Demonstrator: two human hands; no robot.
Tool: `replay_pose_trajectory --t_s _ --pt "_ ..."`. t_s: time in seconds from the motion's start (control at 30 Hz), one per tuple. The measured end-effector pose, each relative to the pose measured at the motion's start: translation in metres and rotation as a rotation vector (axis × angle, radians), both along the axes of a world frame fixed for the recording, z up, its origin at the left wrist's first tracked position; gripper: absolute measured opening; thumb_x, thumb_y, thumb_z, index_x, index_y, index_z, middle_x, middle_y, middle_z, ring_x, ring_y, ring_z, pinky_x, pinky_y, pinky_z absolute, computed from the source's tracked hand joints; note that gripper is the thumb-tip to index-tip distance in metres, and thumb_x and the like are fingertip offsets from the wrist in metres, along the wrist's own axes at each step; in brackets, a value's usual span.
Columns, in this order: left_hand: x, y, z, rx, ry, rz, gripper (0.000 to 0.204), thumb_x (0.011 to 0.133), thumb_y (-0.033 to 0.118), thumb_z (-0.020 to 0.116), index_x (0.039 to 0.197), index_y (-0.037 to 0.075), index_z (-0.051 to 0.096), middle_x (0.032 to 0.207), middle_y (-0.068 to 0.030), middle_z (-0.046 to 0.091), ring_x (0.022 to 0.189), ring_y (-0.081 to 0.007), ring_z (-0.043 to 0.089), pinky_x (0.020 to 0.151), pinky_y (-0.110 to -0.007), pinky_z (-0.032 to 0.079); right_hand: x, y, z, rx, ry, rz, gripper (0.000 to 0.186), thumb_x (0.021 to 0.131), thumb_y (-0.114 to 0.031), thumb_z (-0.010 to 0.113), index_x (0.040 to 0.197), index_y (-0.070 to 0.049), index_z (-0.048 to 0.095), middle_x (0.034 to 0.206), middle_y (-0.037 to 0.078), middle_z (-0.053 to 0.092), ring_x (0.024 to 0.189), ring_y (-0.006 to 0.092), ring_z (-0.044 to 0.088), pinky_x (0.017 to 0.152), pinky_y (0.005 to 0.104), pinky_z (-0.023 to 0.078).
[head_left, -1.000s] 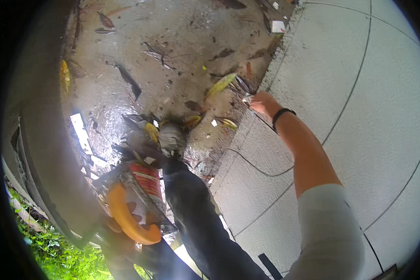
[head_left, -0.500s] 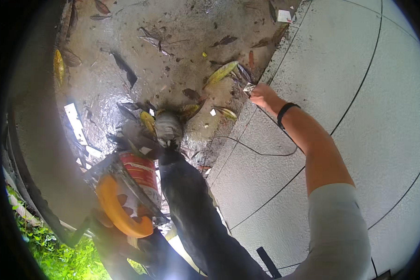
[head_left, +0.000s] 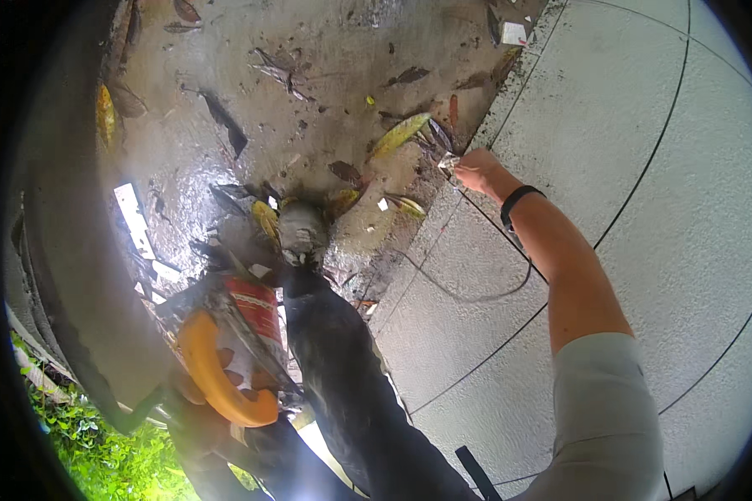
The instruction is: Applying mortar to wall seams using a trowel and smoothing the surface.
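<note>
Cord point(head_left: 468, 299) now bows deeper, right hand point(head_left: 480, 170) pinching pale scrap point(head_left: 449, 159), left hand point(head_left: 190, 390) gripping orange handle point(head_left: 206, 372).

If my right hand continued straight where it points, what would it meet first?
Beyond the pale fragment it pinches, your right hand would probably meet the narrow dark leaf; depth is unclear.

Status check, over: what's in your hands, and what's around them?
Left hand: around orange handle. Right hand: pinching small pale piece. Nearby: yellow-green leaf just beyond that piece.
</note>
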State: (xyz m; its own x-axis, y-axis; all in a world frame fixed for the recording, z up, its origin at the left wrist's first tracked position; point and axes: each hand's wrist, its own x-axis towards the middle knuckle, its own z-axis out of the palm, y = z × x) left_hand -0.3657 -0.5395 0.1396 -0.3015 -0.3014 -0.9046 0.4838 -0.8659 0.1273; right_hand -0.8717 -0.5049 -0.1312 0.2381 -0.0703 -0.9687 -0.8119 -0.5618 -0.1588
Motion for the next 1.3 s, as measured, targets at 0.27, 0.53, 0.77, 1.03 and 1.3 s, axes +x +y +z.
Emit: replay_pose_trajectory --t_s 0.27,0.53,0.77,1.03,1.3 --pt "0.007 0.016 -0.006 0.083 0.053 0.018 0.050 0.064 -0.001 0.070 0.108 0.007 0.049 0.131 -0.0235 0.051 0.103 -0.0280 0.062 0.086 -0.041 0.055 0.011 0.013 -0.003 -0.064 0.083 -0.038 0.015 0.081 -0.016 0.061 0.084 -0.012 0.075 0.087 0.006 0.073 0.086 0.0268 0.071 0.068 0.0403 0.056" --pt "0.018 0.005 0.008 0.060 0.037 0.022 0.049 0.064 -0.001 0.069 0.108 0.007 0.050 0.130 -0.0229 0.052 0.101 -0.0276 0.063 0.085 -0.040 0.054 -0.010 0.022 -0.006 -0.135 -0.060 -0.042 0.018 0.081 -0.017 0.059 0.080 -0.009 0.074 0.087 0.011 0.072 0.085 0.0299 0.070 0.069 0.0434 0.056" --pt "0.005 -0.053 0.095 -0.183 -0.024 -0.151 0.046 0.069 -0.009 0.069 0.110 0.004 0.056 0.109 -0.0117 0.062 0.101 -0.0251 0.062 0.088 -0.037 0.051 0.152 -0.018 0.123 -0.605 -0.841 -0.909 0.019 0.084 -0.028 0.064 0.094 -0.012 0.065 0.078 0.013 0.063 0.073 0.0321 0.063 0.069 0.0440 0.050" --pt "-0.040 -0.102 0.262 -0.527 0.038 -0.434 0.043 0.072 -0.006 0.067 0.111 0.006 0.057 0.098 -0.0048 0.062 0.086 -0.0177 0.062 0.074 -0.032 0.053 0.235 -0.076 0.457 -0.492 -0.953 -1.954 0.027 0.097 -0.028 0.060 0.090 -0.002 0.059 0.064 0.005 0.057 0.064 0.0112 0.056 0.059 0.0300 0.046" --pt "-0.059 -0.186 0.376 -0.634 -0.071 -0.837 0.038 0.080 -0.004 0.065 0.117 0.001 0.057 0.094 -0.0049 0.065 0.081 -0.0150 0.064 0.065 -0.029 0.054 0.269 -0.123 0.727 -0.891 -0.859 -1.872 0.027 0.092 -0.030 0.066 0.098 -0.004 0.061 0.082 0.015 0.063 0.074 0.0260 0.064 0.068 0.0352 0.049"
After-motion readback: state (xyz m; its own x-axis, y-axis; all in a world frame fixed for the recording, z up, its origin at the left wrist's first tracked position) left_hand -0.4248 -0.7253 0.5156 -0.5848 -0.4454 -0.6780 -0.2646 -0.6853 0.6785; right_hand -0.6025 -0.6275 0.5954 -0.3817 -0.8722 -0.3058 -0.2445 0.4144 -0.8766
